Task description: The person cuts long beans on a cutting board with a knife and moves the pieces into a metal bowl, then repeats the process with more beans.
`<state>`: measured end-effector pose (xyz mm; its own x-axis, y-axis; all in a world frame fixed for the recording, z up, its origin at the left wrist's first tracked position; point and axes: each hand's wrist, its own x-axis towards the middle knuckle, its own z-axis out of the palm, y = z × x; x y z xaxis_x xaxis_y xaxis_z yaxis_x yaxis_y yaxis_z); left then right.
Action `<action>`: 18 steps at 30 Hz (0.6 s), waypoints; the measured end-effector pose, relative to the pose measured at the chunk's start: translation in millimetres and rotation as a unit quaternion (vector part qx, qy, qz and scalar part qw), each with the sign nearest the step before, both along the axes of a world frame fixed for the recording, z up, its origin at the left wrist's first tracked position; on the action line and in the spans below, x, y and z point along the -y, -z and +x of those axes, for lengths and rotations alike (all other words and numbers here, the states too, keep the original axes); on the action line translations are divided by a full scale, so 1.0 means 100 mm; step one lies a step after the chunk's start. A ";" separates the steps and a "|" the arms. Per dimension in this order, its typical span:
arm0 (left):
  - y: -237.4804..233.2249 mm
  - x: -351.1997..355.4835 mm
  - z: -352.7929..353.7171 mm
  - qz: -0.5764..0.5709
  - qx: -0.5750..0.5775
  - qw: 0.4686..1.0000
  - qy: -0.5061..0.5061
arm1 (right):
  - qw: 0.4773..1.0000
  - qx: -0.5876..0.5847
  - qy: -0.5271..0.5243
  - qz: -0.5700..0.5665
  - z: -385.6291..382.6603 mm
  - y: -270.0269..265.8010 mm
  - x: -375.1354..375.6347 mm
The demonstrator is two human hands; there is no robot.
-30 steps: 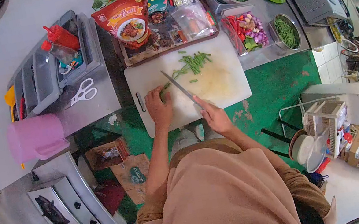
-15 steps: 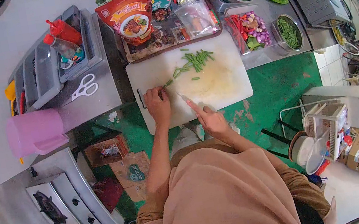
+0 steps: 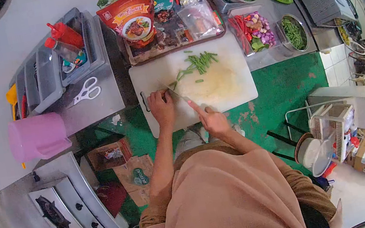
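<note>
A white cutting board (image 3: pixel 236 86) lies in front of me, with short cut pieces of green bean (image 3: pixel 203 62) scattered over its upper middle. My left hand (image 3: pixel 162 108) rests at the board's left side, fingers curled in a pinch at the end of a green bean; most of what they hold is hidden. Gripped in my right hand (image 3: pixel 214 120) is a knife (image 3: pixel 180 96), forefinger stretched along it. Its blade points up and left, right beside my left fingertips.
Behind the board stands a tray (image 3: pixel 148 54) with seasoning packets. To the right are a container of chillies and shallots (image 3: pixel 255 31), and a steel bowl of cut beans (image 3: pixel 294 32). White scissors (image 3: pixel 87 90) and a pink pitcher (image 3: pixel 39 135) sit left, above a gas stove (image 3: pixel 81 227).
The knife blade has swung up and left against the bean at my left fingertips, its flat now showing more. Both hands stay in nearly the same place.
</note>
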<state>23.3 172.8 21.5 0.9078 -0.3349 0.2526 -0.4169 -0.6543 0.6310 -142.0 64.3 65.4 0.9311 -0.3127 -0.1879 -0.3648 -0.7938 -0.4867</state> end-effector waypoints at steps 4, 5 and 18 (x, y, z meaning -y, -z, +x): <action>-0.02 0.08 0.00 -0.014 -0.011 1.000 0.011 | 0.999 0.026 0.032 0.031 -0.04 -0.09 0.11; -0.02 0.12 0.01 -0.016 -0.012 1.000 0.012 | 0.999 0.025 0.033 0.029 -0.05 -0.09 0.15; -0.09 0.53 0.01 0.010 0.062 0.995 0.078 | 0.959 0.098 0.178 0.195 -0.18 -0.39 0.40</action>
<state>24.2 119.4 30.9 0.8065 -0.4761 0.3507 -0.5884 -0.5872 0.5559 -160.2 24.6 104.0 0.8072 -0.5597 -0.1872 -0.4503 -0.3790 -0.8084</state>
